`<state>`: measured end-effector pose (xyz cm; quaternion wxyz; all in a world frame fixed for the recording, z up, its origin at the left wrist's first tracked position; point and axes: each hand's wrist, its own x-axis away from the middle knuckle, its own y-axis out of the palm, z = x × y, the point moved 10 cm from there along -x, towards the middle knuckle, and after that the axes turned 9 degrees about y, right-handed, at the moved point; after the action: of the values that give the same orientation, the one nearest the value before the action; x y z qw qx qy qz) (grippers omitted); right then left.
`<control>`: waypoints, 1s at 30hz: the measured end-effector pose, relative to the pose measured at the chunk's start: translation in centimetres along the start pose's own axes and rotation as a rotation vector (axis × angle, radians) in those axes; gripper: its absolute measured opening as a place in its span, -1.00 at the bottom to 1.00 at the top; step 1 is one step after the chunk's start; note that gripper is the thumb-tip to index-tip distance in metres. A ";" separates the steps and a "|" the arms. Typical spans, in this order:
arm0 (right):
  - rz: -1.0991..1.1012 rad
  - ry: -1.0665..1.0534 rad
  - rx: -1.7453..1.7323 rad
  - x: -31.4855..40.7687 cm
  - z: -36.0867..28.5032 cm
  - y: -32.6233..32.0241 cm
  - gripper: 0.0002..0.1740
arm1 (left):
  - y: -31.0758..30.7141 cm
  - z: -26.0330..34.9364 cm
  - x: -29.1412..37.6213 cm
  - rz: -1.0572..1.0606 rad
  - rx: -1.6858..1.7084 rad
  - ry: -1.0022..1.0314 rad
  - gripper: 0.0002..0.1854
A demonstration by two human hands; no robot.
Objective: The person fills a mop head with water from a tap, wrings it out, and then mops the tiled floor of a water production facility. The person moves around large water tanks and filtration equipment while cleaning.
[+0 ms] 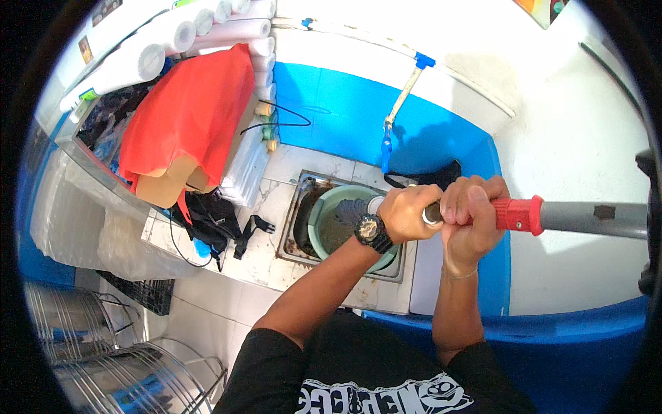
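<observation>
My left hand [411,212], with a black wristwatch [370,231] on its wrist, grips the white lower shaft of a mop. Grey strands of the mop head [352,210] hang over a pale green plastic basin [316,240] with murky liquid in it. The basin sits in a stainless steel sink [288,247]. Right beside it, my right hand [473,207] is closed around the shaft at a red plastic collar [517,215]. A thick grey pole [595,217] runs from the collar to the right. My fingers hide part of the shaft.
A blue-handled tap [386,150] hangs above the sink. On the left of the marble-look counter [264,199] lie a black strapped bag [209,217] and a red cloth bag [191,114] over cardboard. White rolls [235,30] are stacked behind. Metal-framed chairs [134,378] stand lower left.
</observation>
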<state>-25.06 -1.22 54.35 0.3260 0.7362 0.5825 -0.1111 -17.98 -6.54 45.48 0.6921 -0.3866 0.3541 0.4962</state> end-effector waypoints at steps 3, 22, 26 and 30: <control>-0.007 -0.009 0.011 0.6 -0.5 -0.6 -0.71 | 0.4 0.6 0.3 -0.004 -0.012 0.027 -0.70; -0.130 -0.146 0.049 5.6 -3.5 -1.5 -0.78 | 1.7 5.1 2.2 -0.046 -0.075 0.242 -0.63; -0.143 -0.161 0.026 6.9 -4.7 -2.1 -0.76 | 3.0 5.9 2.9 -0.153 -0.054 0.272 -0.41; -0.166 -0.175 0.049 7.7 -5.4 -2.4 -0.77 | 3.1 6.9 3.0 -0.117 -0.054 0.319 -0.66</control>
<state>-26.13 8.43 53.45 0.3473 0.6805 0.6081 -0.2157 -19.43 1.46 45.36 0.6440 -0.4989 0.4229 0.3968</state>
